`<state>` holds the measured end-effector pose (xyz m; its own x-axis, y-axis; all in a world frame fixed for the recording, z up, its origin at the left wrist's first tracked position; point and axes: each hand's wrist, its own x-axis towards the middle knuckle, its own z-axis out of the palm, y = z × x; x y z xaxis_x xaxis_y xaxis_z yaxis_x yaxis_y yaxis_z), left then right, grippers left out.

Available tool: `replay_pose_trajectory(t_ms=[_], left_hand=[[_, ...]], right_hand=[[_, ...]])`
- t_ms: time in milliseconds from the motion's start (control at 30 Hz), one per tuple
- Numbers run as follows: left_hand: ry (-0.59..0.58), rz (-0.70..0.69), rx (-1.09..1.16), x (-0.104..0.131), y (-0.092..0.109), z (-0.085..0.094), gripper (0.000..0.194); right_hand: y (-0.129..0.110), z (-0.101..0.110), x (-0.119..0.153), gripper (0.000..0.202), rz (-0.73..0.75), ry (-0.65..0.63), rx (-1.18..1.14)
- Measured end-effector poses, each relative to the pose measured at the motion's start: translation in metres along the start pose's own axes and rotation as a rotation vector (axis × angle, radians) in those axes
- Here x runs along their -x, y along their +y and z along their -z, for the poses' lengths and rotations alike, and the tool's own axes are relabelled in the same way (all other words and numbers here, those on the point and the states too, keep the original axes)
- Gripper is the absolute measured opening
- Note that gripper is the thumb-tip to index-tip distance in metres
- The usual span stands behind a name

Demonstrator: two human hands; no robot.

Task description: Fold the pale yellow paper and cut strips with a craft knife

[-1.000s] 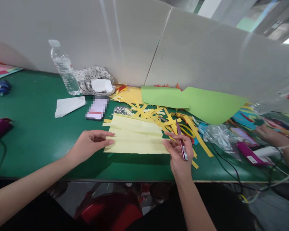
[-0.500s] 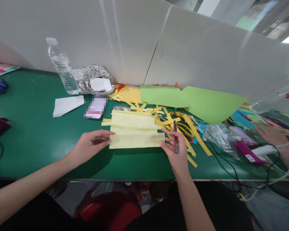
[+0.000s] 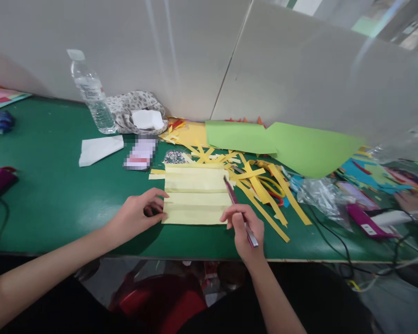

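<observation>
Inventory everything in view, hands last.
Creased paper: 1, pale yellow, front centre
Pen: 1, dark purple, over creased paper
Strips: many, yellow, mostly right of paper
Large paper: uncounted, green, along wall
Bottle: 1, clear, rear left
Cloth: 1, spotted grey, beside bottle
White papers: 2, white, on and near cloth
Phone: 1, pale, near cloth
Sheet stack: several, mixed, far left
Devices: 2, purple, left edge and right
Unclear object: 1, blue, left edge
Plastic bag: 1, clear, right
Small clutter: uncounted, mixed, far right
Table: 1, green, centre
Stool: 1, red, below table
Other person's hand: 1, blurred, right edge
Left hand: 1, bare, paper's left edge
Right hand: 1, bare, around pen
</observation>
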<state>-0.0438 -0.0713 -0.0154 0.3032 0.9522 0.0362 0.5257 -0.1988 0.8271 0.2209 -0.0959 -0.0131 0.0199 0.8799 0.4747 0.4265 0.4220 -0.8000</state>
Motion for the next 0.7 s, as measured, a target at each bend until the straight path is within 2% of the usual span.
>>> replay_pose_trajectory(t_ms=[67, 133, 233, 433, 600, 700], left_hand=[[-0.039, -0.013, -0.055, -0.001, 0.002, 0.003, 0.028], [-0.067, -0.016, -0.09, -0.002, 0.004, 0.006, 0.028], [-0.073, -0.001, -0.104, -0.002, 0.004, 0.006, 0.025], [0.017, 0.051, -0.112, -0.002, 0.002, -0.004, 0.021], [0.055, 0.012, -0.148, -0.002, 0.0, -0.01, 0.018], [0.062, 0.0, -0.155, -0.003, -0.002, -0.009, 0.019]], right_hand=[[0.002, -0.002, 0.001, 0.036, -0.023, -0.09, -0.205], [0.003, -0.004, -0.001, 0.048, -0.05, -0.102, -0.363], [0.002, -0.005, -0.004, 0.047, -0.132, -0.099, -0.484], [-0.01, -0.013, -0.007, 0.016, -0.307, -0.188, -0.494], [-0.023, -0.034, -0.011, 0.022, -0.405, -0.266, -0.402], [-0.024, -0.043, -0.013, 0.028, -0.449, -0.271, -0.373]])
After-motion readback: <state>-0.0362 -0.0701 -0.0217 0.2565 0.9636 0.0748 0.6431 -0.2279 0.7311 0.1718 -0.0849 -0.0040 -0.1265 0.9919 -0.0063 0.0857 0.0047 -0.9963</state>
